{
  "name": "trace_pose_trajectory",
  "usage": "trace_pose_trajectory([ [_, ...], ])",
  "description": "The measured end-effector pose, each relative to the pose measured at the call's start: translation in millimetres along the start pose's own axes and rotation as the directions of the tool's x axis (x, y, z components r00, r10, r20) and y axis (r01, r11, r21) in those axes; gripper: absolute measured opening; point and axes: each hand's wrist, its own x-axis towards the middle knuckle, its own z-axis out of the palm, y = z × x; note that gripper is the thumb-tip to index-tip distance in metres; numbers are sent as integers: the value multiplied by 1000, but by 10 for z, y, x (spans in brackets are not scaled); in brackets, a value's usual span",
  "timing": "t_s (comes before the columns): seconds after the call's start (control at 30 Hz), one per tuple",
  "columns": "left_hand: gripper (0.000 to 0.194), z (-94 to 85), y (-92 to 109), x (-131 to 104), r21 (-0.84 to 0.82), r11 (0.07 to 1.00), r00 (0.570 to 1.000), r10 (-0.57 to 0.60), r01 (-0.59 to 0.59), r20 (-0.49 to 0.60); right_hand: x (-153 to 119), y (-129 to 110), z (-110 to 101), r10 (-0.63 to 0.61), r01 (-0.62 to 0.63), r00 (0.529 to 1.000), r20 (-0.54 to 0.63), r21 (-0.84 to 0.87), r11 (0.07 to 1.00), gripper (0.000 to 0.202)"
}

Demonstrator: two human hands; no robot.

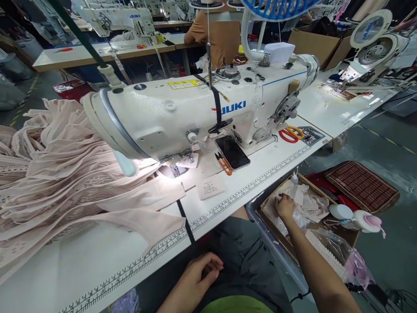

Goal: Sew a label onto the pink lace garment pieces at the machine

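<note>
My left hand (201, 277) rests over my lap with its fingers loosely curled and apart, holding nothing. To the right, my right hand (285, 206) reaches into a cardboard box (350, 237) among pale cloth pieces (309, 202) and clear plastic; its fingertips are partly hidden there. A white sewing machine (156, 117) stands on the table, its lamp lit at the needle area. Large heaps of pale pink fabric (58, 161) lie to its left, with one strip reaching the front edge. A small labelled pale piece (211, 187) lies flat on the tabletop.
A phone (233, 151), orange snips (223, 164) and red-and-yellow scissors (291, 134) lie on the table (260, 182). The box sits in a plastic bin (260, 221), near a white bottle (366, 221) and a woven stool (362, 186). A person (224, 37) sits behind the machine.
</note>
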Motion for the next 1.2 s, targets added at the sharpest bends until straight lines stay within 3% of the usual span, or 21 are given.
trace_pose_trajectory([
  [0.07,26,-293,240,-305,139,978,980,134,-155,150,-37,3,-212,53,-30,978,-200,118,993,37],
  [0.1,28,-462,349,-442,161,950,947,227,-266,226,-61,-11,-344,65,-11,952,-299,179,984,37],
  [0.17,29,-792,512,-630,176,863,873,431,-473,230,-131,-106,-645,42,102,885,-465,281,954,34],
  [0.2,26,-931,559,-668,248,818,855,494,-519,156,-181,-199,-803,24,174,846,-533,318,932,32],
  [0.27,28,-1130,581,-636,557,699,816,575,-448,-65,-312,-488,-1103,-46,365,759,-650,365,857,28],
  [0.33,34,-1237,526,-508,831,493,780,614,-257,-123,-478,-890,-1346,-186,579,671,-718,351,736,19],
  [0.37,37,-1269,483,-435,906,378,764,637,-191,-105,-569,-1116,-1435,-383,746,567,-729,256,615,12],
  [0.43,47,-1301,405,-325,975,205,830,557,-91,-39,-753,-1572,-1533,-775,961,262,-575,84,263,10],
  [0.47,51,-1303,386,-298,987,147,859,511,-64,-20,-837,-1785,-1542,-877,996,88,-472,44,76,13],
  [0.5,52,-1300,386,-287,993,101,879,476,-60,5,-911,-1975,-1527,-921,999,-31,-389,-6,-31,15],
  [0.53,51,-1294,405,-285,995,72,886,464,-64,23,-970,-2138,-1494,-940,996,-85,-330,-66,-67,20],
  [0.57,48,-1290,443,-283,996,61,884,466,-72,35,-1011,-2271,-1450,-945,989,-114,-306,-123,-79,23],
  [0.63,37,-1306,548,-242,995,73,852,523,-73,24,-1041,-2449,-1360,-953,972,-119,-278,-227,-55,27],
  [0.73,24,-1399,683,-40,996,88,809,586,-19,-36,-999,-2569,-1290,-958,950,-167,-235,-297,-92,31],
  [0.87,41,-1470,660,246,998,-44,824,567,34,-4,-876,-2623,-1317,-947,950,-226,-228,-265,-163,30],
  [0.97,47,-1411,571,264,985,-121,849,527,126,-43,-793,-2580,-1349,-933,952,-243,-264,-247,-178,25],
  [1.1,38,-1411,577,185,956,-272,837,544,111,58,-772,-2410,-1370,-946,969,-202,-252,-194,-155,29],
  [1.2,30,-1509,666,234,952,-303,803,576,37,152,-780,-2299,-1384,-952,983,-148,-268,-143,-113,25],
])
